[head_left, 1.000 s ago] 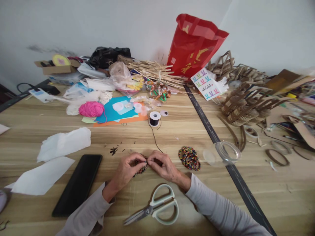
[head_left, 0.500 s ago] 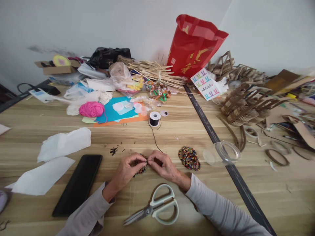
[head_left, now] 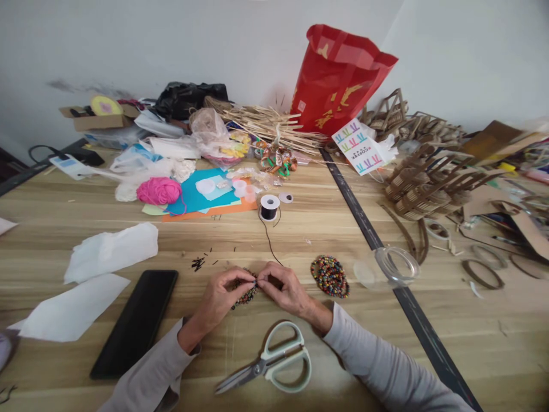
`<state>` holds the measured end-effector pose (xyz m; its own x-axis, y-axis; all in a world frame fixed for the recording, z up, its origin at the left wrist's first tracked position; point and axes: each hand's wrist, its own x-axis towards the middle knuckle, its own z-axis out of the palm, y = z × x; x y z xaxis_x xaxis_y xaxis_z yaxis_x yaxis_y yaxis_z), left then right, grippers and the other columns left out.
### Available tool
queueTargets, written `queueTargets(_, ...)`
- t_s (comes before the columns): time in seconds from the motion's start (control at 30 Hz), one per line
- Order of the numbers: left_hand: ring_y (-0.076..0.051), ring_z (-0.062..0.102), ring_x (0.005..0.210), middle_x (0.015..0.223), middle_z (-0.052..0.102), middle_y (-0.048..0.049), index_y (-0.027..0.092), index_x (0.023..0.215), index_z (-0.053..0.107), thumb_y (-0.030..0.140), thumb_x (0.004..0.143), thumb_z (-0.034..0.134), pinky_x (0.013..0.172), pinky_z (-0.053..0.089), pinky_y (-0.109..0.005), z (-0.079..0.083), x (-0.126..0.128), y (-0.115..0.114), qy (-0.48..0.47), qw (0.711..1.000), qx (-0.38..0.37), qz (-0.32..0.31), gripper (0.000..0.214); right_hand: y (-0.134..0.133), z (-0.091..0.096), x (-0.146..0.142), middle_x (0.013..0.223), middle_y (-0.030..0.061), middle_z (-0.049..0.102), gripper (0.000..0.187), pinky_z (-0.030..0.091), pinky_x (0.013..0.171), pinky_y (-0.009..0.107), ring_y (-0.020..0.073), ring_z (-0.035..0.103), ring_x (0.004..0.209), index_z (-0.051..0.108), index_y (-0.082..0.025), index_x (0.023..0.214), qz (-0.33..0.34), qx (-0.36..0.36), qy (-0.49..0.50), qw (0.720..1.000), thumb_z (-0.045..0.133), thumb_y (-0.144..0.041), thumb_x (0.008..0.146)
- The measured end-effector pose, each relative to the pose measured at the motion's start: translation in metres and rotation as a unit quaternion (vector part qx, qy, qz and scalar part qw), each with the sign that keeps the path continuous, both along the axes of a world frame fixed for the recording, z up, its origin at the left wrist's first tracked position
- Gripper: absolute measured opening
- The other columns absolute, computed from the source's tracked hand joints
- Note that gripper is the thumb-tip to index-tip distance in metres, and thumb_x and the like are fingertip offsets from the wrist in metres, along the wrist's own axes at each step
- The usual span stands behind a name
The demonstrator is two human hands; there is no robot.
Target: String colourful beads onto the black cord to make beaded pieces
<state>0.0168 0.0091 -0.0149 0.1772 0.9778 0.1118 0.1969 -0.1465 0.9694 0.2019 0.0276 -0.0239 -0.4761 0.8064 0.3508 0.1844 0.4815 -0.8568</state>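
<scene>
My left hand (head_left: 223, 294) and my right hand (head_left: 283, 289) meet fingertip to fingertip low on the wooden table (head_left: 300, 240). Both pinch a small string of dark and coloured beads (head_left: 245, 296) that hangs between them. A thin black cord (head_left: 270, 243) runs from my right hand up to a black thread spool (head_left: 270, 206). Right of my right hand lies a round pile of coloured beads (head_left: 330, 276). Pale green scissors (head_left: 274, 360) lie just below my hands.
A black phone (head_left: 137, 320) and white paper sheets (head_left: 111, 249) lie at the left. Clear plastic lids (head_left: 394, 266) sit at the right near a dark seam (head_left: 386, 252). A pink yarn ball (head_left: 159, 190), coloured paper, a red bag (head_left: 338, 77) and cardboard pieces (head_left: 429, 177) crowd the back.
</scene>
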Motion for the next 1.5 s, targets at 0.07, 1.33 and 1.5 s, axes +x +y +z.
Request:
queueTargets(0.07, -0.017, 0.064, 0.071, 0.074, 0.070, -0.0051, 0.015, 0.073, 0.071, 0.018, 0.073, 0.068, 0.065, 0.050, -0.025, 0.000, 0.000, 0.000, -0.002, 1.000, -0.001, -0.001, 0.004, 0.000, 0.000, 0.000, 0.073, 0.0042, 0.058, 0.021, 0.043, 0.062, 0.025, 0.0140, 0.054, 0.067, 0.061, -0.015, 0.081, 0.001, -0.005, 0.003, 1.000, 0.052, -0.031, 0.091)
queueTargets(1.33, -0.016, 0.060, 0.075, 0.077, 0.066, -0.0030, 0.016, 0.076, 0.065, 0.023, 0.082, 0.061, 0.070, 0.045, -0.024, 0.003, -0.003, -0.001, 0.019, 1.000, 0.009, -0.017, 0.010, -0.001, 0.002, 0.006, 0.072, 0.0035, 0.052, 0.024, 0.041, 0.062, 0.027, 0.0145, 0.049, 0.067, 0.048, -0.017, 0.070, -0.024, -0.010, 0.022, 0.999, 0.045, -0.033, 0.089)
queueTargets(1.5, -0.016, 0.060, 0.075, 0.077, 0.065, -0.0031, 0.016, 0.075, 0.065, 0.021, 0.082, 0.061, 0.070, 0.045, -0.025, 0.005, -0.003, -0.002, 0.021, 0.999, 0.022, -0.022, 0.009, -0.003, 0.001, 0.008, 0.077, 0.0037, 0.056, 0.028, 0.043, 0.059, 0.024, 0.0128, 0.052, 0.065, 0.055, -0.016, 0.084, -0.026, -0.086, 0.039, 0.995, 0.046, -0.041, 0.091)
